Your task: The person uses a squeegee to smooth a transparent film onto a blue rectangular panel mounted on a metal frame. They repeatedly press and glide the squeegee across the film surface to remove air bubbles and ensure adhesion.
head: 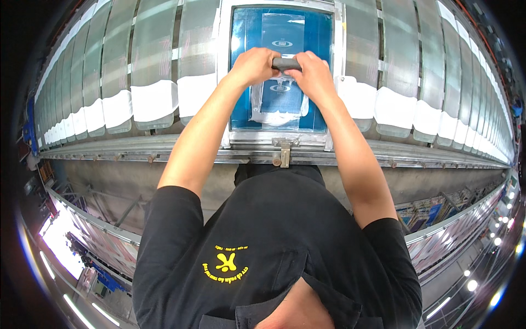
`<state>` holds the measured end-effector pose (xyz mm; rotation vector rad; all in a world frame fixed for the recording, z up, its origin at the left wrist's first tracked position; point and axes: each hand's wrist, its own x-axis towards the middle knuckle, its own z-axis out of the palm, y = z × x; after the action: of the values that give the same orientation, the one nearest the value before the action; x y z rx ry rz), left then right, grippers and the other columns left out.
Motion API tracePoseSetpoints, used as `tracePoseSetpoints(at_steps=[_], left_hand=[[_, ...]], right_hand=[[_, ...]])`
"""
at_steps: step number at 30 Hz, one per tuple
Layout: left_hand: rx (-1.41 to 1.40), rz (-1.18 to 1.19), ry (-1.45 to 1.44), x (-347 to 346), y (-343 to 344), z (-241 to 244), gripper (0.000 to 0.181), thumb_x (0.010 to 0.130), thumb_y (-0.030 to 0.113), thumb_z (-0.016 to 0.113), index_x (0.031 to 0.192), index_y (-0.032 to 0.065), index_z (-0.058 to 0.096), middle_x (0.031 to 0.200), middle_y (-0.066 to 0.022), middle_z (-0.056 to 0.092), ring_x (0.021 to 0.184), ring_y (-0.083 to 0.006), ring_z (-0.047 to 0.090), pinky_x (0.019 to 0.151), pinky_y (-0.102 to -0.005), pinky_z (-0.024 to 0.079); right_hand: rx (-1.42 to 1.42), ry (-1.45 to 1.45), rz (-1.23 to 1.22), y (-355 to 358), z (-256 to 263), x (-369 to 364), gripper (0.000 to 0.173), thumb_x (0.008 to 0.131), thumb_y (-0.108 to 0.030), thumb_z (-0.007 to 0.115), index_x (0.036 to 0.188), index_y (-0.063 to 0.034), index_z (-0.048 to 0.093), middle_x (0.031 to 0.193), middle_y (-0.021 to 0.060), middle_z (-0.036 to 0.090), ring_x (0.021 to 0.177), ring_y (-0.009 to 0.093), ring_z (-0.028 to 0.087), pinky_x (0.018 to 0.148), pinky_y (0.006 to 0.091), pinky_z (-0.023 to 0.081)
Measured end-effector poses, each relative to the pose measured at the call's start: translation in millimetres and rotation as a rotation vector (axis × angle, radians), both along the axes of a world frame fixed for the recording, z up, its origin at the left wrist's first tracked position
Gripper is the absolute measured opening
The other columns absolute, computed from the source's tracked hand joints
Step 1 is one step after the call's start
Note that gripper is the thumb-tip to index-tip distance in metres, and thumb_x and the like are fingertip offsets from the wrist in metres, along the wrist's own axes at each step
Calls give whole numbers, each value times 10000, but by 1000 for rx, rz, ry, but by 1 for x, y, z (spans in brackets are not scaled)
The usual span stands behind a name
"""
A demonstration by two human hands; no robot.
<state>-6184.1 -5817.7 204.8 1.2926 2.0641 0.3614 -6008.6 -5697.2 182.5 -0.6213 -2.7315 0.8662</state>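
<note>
My left hand (255, 66) and my right hand (315, 77) grip the two ends of a dark squeegee handle (287, 63). The squeegee stands across the blue mesh of a screen-printing screen (241, 103), near its middle; its blade is mostly hidden by my hands. Around the mesh runs a metal screen frame (337, 45). White ink (273, 118) lies in a smeared band on the mesh's near part. Two small oval logo stencils show in the mesh, one beyond the squeegee and one on the near side.
Rows of glassy printing pallets (152, 49) extend left and right, with white fabric pieces (154, 103) on their near ends. A metal rail (185, 154) runs along the table's front edge, and a bracket (285, 154) joins the frame there. Racks stand behind me.
</note>
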Motion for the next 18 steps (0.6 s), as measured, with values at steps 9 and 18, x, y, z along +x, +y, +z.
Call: tracePoseSetpoints(at_steps=[9,18], left_hand=[[-137,-65,-133,37,-44,15,252,812,230,867,1038,142,799,962,-137,783,954,-370,752,807,-476,576],[234,-10,72,56,-69,-11,473,796,45,740,1263,121,753,1237,-127,714,1126,-356,714,968,-468,584]], right_hand=[[-451,7,-111,-36,16,58,402,955,-357,812,1124,1,744,1118,185,730,1058,383,705,905,453,562],[-158,150,-770,54,-53,124,379,1004,-308,741,1248,-18,712,1187,228,703,1099,384,686,972,457,536]])
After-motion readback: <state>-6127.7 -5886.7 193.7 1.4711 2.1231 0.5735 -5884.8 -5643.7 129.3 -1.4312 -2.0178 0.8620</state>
